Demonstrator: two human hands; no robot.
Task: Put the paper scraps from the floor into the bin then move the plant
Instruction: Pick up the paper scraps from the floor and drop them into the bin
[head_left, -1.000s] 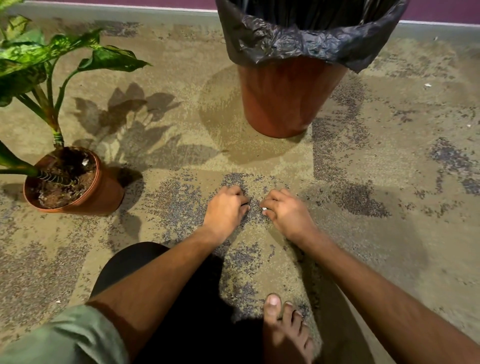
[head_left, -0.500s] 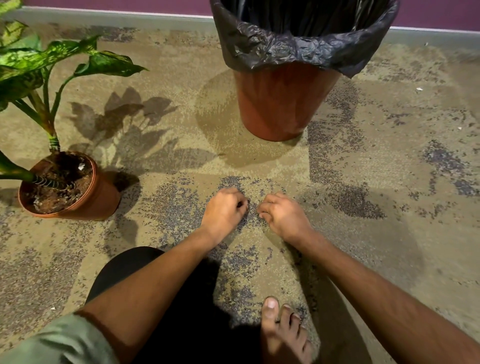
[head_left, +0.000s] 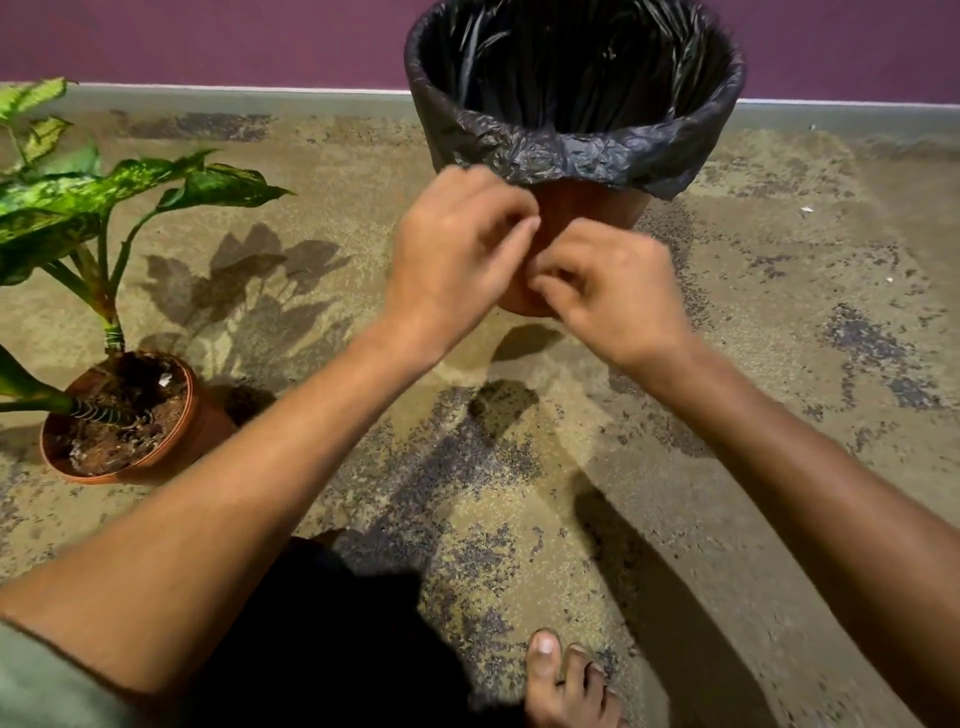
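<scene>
Two hands: we have both raised together in front of the bin, below its rim.
Plant (head_left: 93, 218): on the left, standing in its brown pot (head_left: 156, 447) on the floor, well apart from our hands; not yet moved.
Left hand (head_left: 457, 260): fingers curled inward, tips meeting those of the other hand; whatever it holds is hidden and blurred, so we cannot tell if a scrap is in it.
Right hand (head_left: 613, 291): fingers curled too, pinched toward the left hand; we cannot tell what it holds either.
Bin (head_left: 587, 208): brown, lined with a black bag (head_left: 571, 150), mouth wide and just above and beyond our hands.
Paper scraps (head_left: 806, 210): a few small white bits lie on the floor (head_left: 519, 467) to the right of the bin, well apart from us.
Doing it well: we should lift both hands clear over the rim before letting go, and spread the fingers fully so tiny bits do not cling or fall outside the bag.
Change: a second ago our hands were down on the floor, pinching at a white bit; now they are up near the bin.
</scene>
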